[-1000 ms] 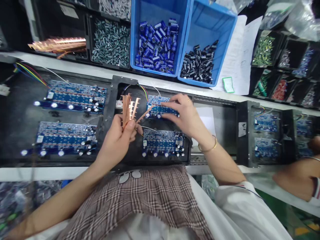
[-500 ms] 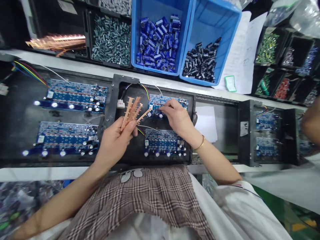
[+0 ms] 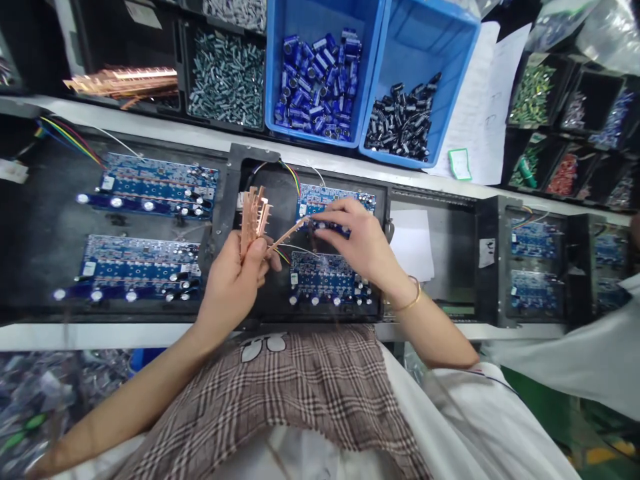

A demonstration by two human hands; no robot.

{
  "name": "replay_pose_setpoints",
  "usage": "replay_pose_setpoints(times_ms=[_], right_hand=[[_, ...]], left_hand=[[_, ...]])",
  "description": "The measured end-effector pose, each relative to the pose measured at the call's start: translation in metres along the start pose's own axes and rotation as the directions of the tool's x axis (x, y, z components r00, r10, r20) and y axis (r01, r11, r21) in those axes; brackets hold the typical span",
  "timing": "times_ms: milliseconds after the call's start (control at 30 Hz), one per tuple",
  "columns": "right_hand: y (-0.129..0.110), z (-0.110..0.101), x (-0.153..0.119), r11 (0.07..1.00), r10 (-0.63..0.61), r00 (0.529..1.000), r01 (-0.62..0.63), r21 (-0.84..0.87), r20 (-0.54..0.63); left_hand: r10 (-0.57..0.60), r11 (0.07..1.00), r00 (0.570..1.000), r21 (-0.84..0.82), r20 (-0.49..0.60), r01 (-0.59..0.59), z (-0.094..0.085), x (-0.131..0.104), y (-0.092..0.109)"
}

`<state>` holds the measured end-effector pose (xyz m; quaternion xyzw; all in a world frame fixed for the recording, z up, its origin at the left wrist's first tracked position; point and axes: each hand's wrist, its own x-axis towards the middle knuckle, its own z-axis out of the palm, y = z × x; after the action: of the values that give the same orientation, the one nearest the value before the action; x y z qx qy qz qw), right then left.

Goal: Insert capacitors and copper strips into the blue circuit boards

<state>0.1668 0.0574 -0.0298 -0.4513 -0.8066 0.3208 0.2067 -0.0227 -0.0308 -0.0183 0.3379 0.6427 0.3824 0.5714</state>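
A bundle of copper strips point(image 3: 254, 217) stands up out of my left hand point(image 3: 235, 273), whose fingers are wrapped round it. One separate strip point(image 3: 287, 235) slants from that hand toward my right hand point(image 3: 353, 237). The thumb and forefinger of my right hand are at the strip's upper end, over the upper circuit board point(image 3: 337, 195), and cover part of that board. Just below lies a second blue board point(image 3: 327, 277) with capacitors along its lower edge. Both boards are in a black tray point(image 3: 270, 303).
Two more boards point(image 3: 160, 183) point(image 3: 143, 257) lie at the left. Behind are blue bins point(image 3: 370, 80) of capacitors and a black bin point(image 3: 227, 83) of small parts. White paper point(image 3: 413, 243) lies right of my right hand. A person's sleeve point(image 3: 580, 353) shows at the right.
The bundle in my left hand is more upright, and one strip now slants apart toward my right fingertips. My right hand's fingers are spread wider. The other person's arm has moved down and right.
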Motion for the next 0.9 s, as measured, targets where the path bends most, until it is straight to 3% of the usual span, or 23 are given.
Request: replay_pose_setpoints(times_ms=[33, 100, 167, 200, 267, 367, 533, 633, 767, 833, 900], right_hand=[[-0.009, 0.001, -0.005, 0.98, 0.034, 0.999, -0.03, 0.196, -0.019], [-0.024, 0.005, -0.018, 0.852, 0.105, 0.993, -0.061, 0.521, -0.056], [-0.033, 0.006, -0.033, 0.746, 0.183, 0.978, -0.07, 0.663, -0.102], [-0.034, 0.006, -0.041, 0.748, 0.2, 0.972, -0.072, 0.66, -0.121], [-0.03, 0.006, -0.056, 0.858, 0.155, 0.982, -0.079, 0.507, -0.108], [-0.017, 0.012, -0.073, 0.996, 0.022, 0.999, -0.026, 0.084, 0.044], [-0.007, 0.035, -0.076, 0.943, -0.063, 0.981, 0.119, -0.312, 0.183], [-0.006, 0.042, -0.074, 0.904, -0.097, 0.975, 0.17, -0.391, 0.2], [-0.003, 0.039, -0.074, 0.898, -0.086, 0.978, 0.159, -0.411, 0.19], [-0.005, 0.035, -0.075, 0.926, -0.063, 0.984, 0.119, -0.358, 0.164], [-0.01, 0.03, -0.076, 0.988, -0.035, 0.995, 0.049, -0.15, 0.094]], left_hand=[[0.041, 0.999, 0.999, 0.005, 0.003, -0.041, 0.006, -0.003, 0.002], [0.101, 0.995, 0.994, 0.009, 0.039, -0.101, 0.015, -0.009, 0.004], [0.111, 0.993, 0.992, 0.03, 0.064, -0.113, 0.017, -0.015, 0.003], [0.116, 0.991, 0.992, 0.068, 0.053, -0.119, 0.014, -0.017, 0.002], [0.14, 0.96, 0.99, 0.242, 0.02, -0.141, 0.005, -0.02, -0.003], [0.183, 0.799, 0.982, 0.576, 0.043, -0.174, -0.008, -0.021, -0.008], [0.108, 0.568, 0.992, 0.814, 0.068, -0.118, -0.008, -0.021, -0.008], [0.082, 0.496, 0.994, 0.863, 0.068, -0.1, -0.007, -0.021, -0.008], [0.09, 0.504, 0.995, 0.859, 0.051, -0.09, -0.012, -0.023, -0.009], [0.091, 0.558, 0.995, 0.826, 0.03, -0.076, -0.012, -0.026, -0.009], [0.073, 0.684, 0.996, 0.725, 0.042, -0.081, -0.008, -0.03, -0.01]])
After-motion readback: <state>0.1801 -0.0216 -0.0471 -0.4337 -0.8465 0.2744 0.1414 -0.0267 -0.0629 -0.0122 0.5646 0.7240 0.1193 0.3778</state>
